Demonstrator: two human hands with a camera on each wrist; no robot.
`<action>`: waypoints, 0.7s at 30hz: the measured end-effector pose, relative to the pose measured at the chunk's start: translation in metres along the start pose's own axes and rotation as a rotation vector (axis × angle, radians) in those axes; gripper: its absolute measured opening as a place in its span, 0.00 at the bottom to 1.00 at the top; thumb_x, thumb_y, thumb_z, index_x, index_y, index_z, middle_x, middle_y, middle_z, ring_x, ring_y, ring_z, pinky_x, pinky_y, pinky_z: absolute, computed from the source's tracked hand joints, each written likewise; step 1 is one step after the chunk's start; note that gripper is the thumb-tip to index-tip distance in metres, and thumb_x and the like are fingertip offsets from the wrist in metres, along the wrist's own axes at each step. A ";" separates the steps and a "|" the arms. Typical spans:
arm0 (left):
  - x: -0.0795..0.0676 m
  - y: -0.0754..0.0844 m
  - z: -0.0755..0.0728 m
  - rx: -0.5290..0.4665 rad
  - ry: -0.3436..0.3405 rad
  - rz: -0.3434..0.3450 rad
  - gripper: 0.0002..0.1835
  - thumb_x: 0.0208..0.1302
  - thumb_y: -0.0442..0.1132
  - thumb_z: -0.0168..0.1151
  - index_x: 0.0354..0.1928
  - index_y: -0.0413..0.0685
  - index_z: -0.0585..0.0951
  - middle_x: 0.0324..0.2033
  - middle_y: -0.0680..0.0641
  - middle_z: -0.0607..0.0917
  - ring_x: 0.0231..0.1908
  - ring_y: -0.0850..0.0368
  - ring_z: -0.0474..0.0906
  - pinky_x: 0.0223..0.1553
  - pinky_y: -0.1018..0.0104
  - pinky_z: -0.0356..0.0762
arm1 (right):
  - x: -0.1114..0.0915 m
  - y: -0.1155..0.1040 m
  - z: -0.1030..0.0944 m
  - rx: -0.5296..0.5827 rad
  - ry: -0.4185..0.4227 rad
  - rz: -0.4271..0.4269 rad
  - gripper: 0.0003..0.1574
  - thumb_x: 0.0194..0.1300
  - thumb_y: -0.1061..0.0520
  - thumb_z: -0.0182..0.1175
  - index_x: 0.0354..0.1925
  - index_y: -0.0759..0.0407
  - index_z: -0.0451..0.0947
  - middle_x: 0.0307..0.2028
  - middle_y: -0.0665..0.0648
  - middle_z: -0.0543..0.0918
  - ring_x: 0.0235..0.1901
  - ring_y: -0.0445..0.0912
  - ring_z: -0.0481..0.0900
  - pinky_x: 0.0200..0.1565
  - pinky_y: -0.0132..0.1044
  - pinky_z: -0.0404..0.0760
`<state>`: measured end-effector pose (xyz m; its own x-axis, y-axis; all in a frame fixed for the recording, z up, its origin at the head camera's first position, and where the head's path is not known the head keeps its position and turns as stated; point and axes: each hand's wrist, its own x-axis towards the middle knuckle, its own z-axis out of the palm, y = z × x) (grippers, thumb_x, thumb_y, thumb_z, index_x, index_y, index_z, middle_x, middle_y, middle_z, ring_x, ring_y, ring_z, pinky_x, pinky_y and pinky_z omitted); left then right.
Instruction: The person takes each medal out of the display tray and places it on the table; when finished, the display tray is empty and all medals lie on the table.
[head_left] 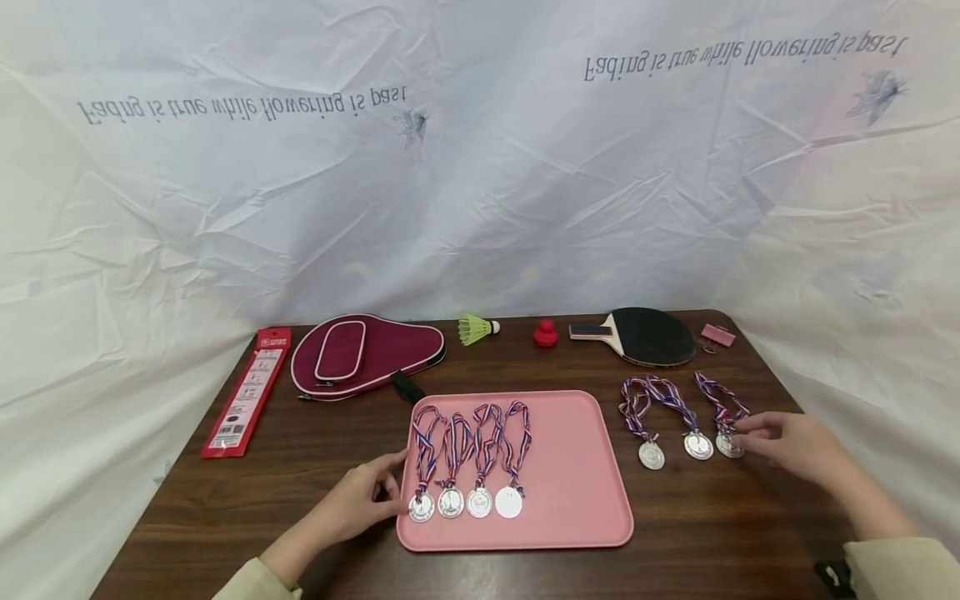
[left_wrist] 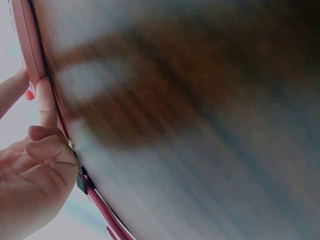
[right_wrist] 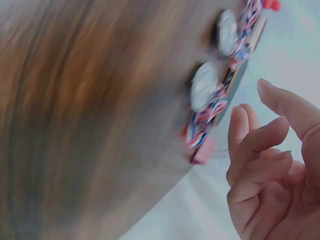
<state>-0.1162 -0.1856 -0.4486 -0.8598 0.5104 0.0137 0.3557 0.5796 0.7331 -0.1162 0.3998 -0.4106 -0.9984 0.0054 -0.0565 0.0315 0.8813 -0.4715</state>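
A pink tray (head_left: pixel 555 467) lies near the table's front, with several silver medals (head_left: pixel 480 502) on striped ribbons in a row on its left half. My left hand (head_left: pixel 360 500) holds the tray's left edge, thumb and fingertips right at the rim. In the left wrist view, fingers (left_wrist: pixel 47 102) press against the tray's side (left_wrist: pixel 29 40). Right of the tray lie three more medals with ribbons. My right hand (head_left: pixel 787 446) reaches over the rightmost medal (head_left: pixel 729 446), fingertips close to its disc. In the right wrist view the right hand's fingers are parted, nothing between them.
Along the back of the dark wooden table (head_left: pixel 300 442) sit a maroon paddle case (head_left: pixel 405 342), yellow shuttlecock (head_left: pixel 474 328), red knob-shaped piece (head_left: pixel 545 333), table tennis paddle (head_left: pixel 652 337) and pink binder clip (head_left: pixel 717 335). A red-and-white package (head_left: pixel 247 392) lies left. White cloth hangs behind.
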 end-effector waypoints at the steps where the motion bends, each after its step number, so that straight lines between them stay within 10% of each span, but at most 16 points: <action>1: 0.000 0.000 0.000 -0.001 0.000 0.000 0.37 0.49 0.40 0.68 0.60 0.36 0.65 0.21 0.57 0.76 0.18 0.65 0.65 0.20 0.72 0.65 | -0.001 -0.006 0.000 -0.005 0.010 -0.015 0.25 0.53 0.42 0.62 0.40 0.61 0.80 0.24 0.51 0.80 0.18 0.40 0.72 0.23 0.34 0.65; 21: -0.002 0.001 -0.002 -0.021 -0.026 0.007 0.36 0.52 0.42 0.65 0.62 0.38 0.63 0.21 0.56 0.77 0.17 0.66 0.65 0.19 0.73 0.63 | -0.007 -0.119 0.053 0.109 -0.060 -0.297 0.10 0.54 0.44 0.62 0.34 0.45 0.79 0.23 0.40 0.76 0.19 0.37 0.70 0.24 0.31 0.68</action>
<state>-0.1145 -0.1876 -0.4459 -0.8475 0.5308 0.0009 0.3532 0.5626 0.7475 -0.1104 0.2699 -0.4005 -0.9604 -0.2747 0.0475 -0.2524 0.7846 -0.5663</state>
